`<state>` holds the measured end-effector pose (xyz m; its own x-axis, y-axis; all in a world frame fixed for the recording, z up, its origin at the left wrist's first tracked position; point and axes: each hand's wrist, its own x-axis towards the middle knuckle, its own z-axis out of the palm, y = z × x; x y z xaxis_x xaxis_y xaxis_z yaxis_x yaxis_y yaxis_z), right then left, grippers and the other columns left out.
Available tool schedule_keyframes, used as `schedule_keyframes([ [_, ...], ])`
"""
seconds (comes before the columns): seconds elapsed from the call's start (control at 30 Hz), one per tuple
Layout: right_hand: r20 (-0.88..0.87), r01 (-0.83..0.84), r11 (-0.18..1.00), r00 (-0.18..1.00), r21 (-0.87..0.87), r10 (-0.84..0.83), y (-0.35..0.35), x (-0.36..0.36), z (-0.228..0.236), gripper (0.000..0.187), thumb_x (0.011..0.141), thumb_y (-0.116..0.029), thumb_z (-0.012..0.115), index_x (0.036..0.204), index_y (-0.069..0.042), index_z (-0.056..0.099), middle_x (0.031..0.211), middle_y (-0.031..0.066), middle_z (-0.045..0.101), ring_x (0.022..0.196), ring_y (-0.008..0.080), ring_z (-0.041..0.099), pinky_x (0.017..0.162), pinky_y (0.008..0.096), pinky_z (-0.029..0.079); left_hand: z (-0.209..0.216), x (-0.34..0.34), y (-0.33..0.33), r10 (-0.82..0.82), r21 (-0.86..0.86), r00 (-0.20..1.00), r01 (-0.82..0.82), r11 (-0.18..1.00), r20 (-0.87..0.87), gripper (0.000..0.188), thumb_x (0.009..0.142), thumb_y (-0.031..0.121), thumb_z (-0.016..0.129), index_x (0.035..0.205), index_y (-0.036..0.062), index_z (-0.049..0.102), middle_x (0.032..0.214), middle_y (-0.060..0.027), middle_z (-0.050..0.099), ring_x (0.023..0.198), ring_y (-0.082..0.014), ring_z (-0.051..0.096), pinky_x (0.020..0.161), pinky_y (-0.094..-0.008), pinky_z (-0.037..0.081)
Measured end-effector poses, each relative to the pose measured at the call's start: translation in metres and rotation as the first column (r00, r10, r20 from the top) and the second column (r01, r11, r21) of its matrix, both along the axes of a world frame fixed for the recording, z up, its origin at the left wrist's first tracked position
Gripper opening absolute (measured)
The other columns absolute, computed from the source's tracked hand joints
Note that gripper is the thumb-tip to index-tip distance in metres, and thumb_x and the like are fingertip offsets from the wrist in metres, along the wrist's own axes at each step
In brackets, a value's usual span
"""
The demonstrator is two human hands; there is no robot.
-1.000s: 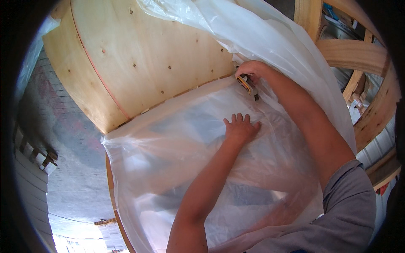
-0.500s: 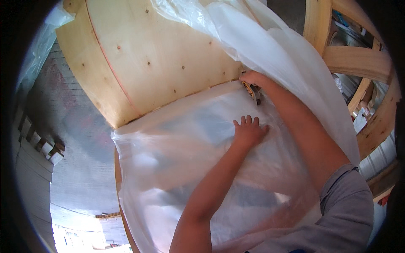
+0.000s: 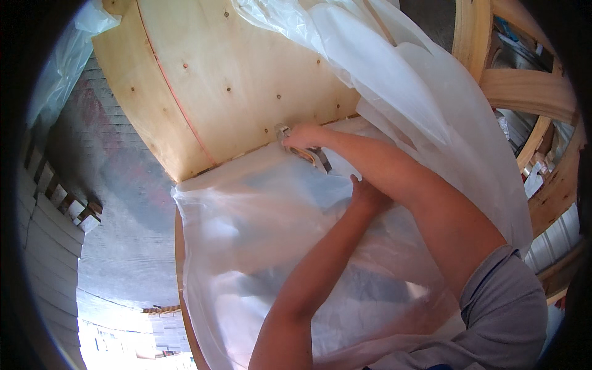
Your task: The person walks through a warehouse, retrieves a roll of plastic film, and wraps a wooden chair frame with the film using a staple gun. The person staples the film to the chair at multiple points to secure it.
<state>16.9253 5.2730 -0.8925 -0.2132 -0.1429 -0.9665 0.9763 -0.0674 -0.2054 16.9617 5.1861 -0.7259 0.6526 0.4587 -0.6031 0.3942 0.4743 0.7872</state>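
Note:
My right hand (image 3: 303, 137) is closed round a staple gun (image 3: 319, 159). The tool's nose is at the edge where a sheet of milky clear plastic (image 3: 246, 240) meets a pale plywood panel (image 3: 246, 68). Below it, my left hand (image 3: 370, 192) rests on the plastic. My right forearm crosses over that hand and hides most of its fingers; one stretched-out digit shows. The plywood has several small dark fastener marks and a red line running down its left part.
Loose plastic (image 3: 407, 80) bunches up along the right side. Beyond it stands a curved wooden frame (image 3: 524, 92) with clutter behind. At the left, a grey floor (image 3: 129, 209) lies below the panel, with a stack of pale boards (image 3: 49, 246) at the rim.
My right hand has moved left along the plywood edge with the staple gun. Its forearm now covers much of my left hand, which stays on the plastic.

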Motion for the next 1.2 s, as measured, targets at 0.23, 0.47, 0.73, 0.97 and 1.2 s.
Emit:
schedule_keyframes([
  [0.23,0.072,0.294,0.95,0.951,0.103,-0.302,0.023,0.011,0.048,0.049,0.082,-0.045,0.054,0.088,0.001,0.069,0.088,0.0224,0.068,0.08,0.0337,0.067,0.073,0.045,0.052,0.003,-0.008,-0.003,-0.063,0.176,0.994,0.077,0.981,-0.087,0.073,0.089,0.057,0.048,0.147,0.0135,0.034,0.15,-0.0115,0.038,0.136,-0.0362,0.036,0.107,-0.0612,0.027],
  [0.47,0.135,0.298,0.841,0.909,0.451,-0.394,0.075,0.047,0.167,0.041,0.081,-0.038,0.061,0.083,0.003,0.064,0.08,0.0218,0.068,0.074,0.0307,0.069,0.068,0.0441,0.053,0.078,-0.072,0.057,-0.318,-0.048,0.897,0.319,0.947,-0.307,0.06,0.092,0.054,0.046,0.131,0.0081,0.05,0.141,-0.0164,0.047,0.134,-0.0367,0.039,0.108,-0.0622,0.026],
  [0.73,-0.049,-0.058,0.919,0.995,0.39,0.083,0.057,0.059,0.4,0.038,0.081,-0.034,0.063,0.103,-0.002,0.063,0.088,0.021,0.068,0.086,0.0379,0.066,0.076,0.0466,0.051,0.217,-0.289,0.032,-0.334,-0.138,0.523,0.378,0.916,-0.784,0.071,0.091,0.056,0.046,0.14,0.0051,0.042,0.145,-0.019,0.042,0.135,-0.0371,0.038,0.106,-0.061,0.031],
  [0.97,-0.388,0.012,0.877,0.9,0.48,0.199,-0.004,0.081,0.586,0.057,0.076,-0.05,0.069,0.102,0.001,0.061,0.099,0.0202,0.064,0.096,0.0344,0.063,0.084,0.0433,0.049,0.39,-0.391,-0.056,0.229,0.22,0.21,-0.066,0.973,-0.95,0.074,0.094,0.048,0.05,0.145,-0.0027,0.031,0.149,-0.0248,0.034,0.137,-0.0423,0.032,0.113,-0.0527,0.024],
  [1.2,-0.409,0.038,0.574,0.74,0.818,0.534,-0.05,0.091,0.609,0.045,0.071,-0.033,0.077,0.097,-0.002,0.057,0.09,0.015,0.061,0.089,0.0302,0.062,0.082,0.0395,0.048,0.401,-0.361,-0.14,0.772,0.592,-0.212,-0.766,0.25,-0.599,0.078,0.091,0.04,0.063,0.144,-0.0055,0.028,0.141,-0.0261,0.036,0.131,-0.0374,0.038,0.107,-0.0476,0.035],
])
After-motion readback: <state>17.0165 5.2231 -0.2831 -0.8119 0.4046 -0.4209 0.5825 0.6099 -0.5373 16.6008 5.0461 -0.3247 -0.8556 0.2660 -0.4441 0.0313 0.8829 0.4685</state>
